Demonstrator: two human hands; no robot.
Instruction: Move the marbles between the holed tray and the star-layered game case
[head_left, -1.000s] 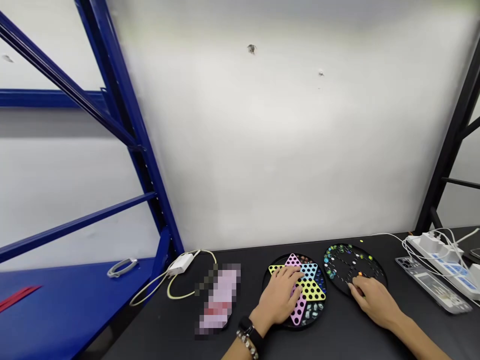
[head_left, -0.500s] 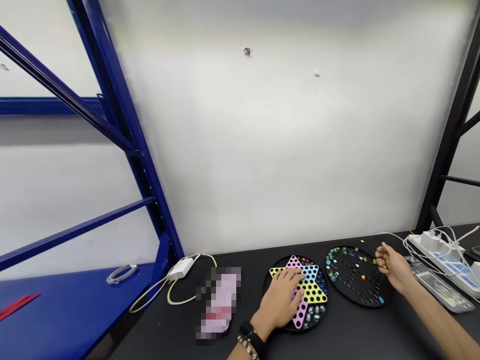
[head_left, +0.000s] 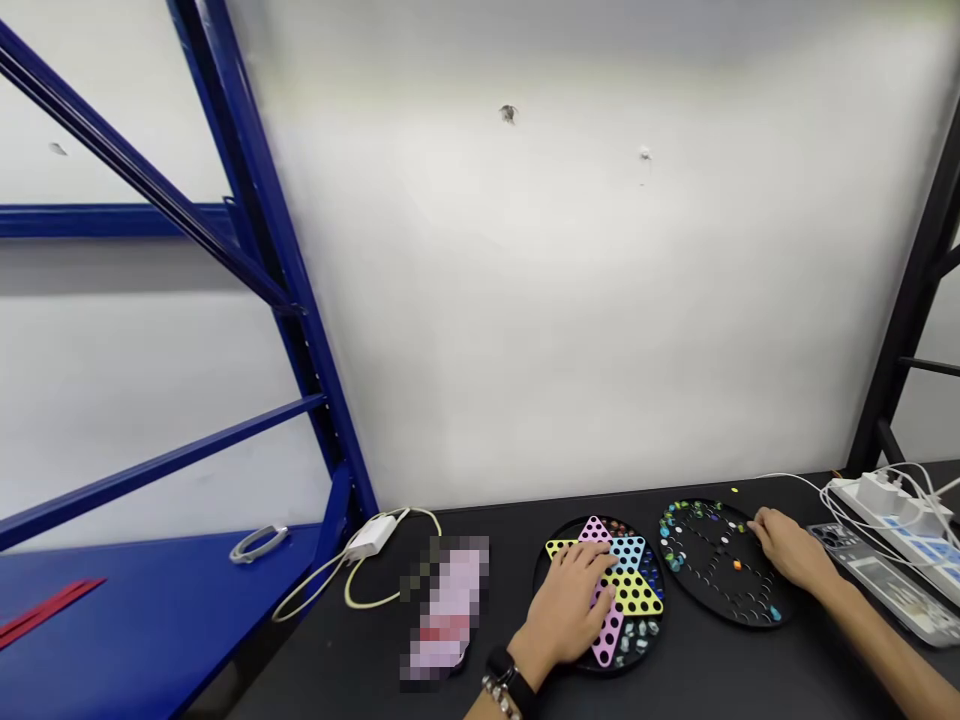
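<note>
My left hand (head_left: 568, 598) lies with fingers spread on a round Chinese checkers board (head_left: 637, 597), which has a colourful star full of holes. Clear, blue and brown marbles sit in the compartments around the star. My right hand (head_left: 789, 548) is at the upper right edge of a black round board (head_left: 720, 578); its fingers are curled together, largely hiding a small marble. Green and blue marbles (head_left: 673, 562) line that board's left and top rim. An orange marble (head_left: 737, 565) is near its middle and a light blue marble (head_left: 775, 612) at its lower right.
A blurred pink, phone-like object (head_left: 448, 610) lies left of the boards, near a white adapter (head_left: 372, 537) with a cable. At right are a clear plastic case (head_left: 892, 590) and a power strip (head_left: 904, 530) with white cables. A blue shelf (head_left: 172, 610) stands at left.
My right hand lifted from the black board's lower middle, moved right with yellow-green marbles at its fingers, then came down at the upper right edge. My left hand has stayed on the checkers board.
</note>
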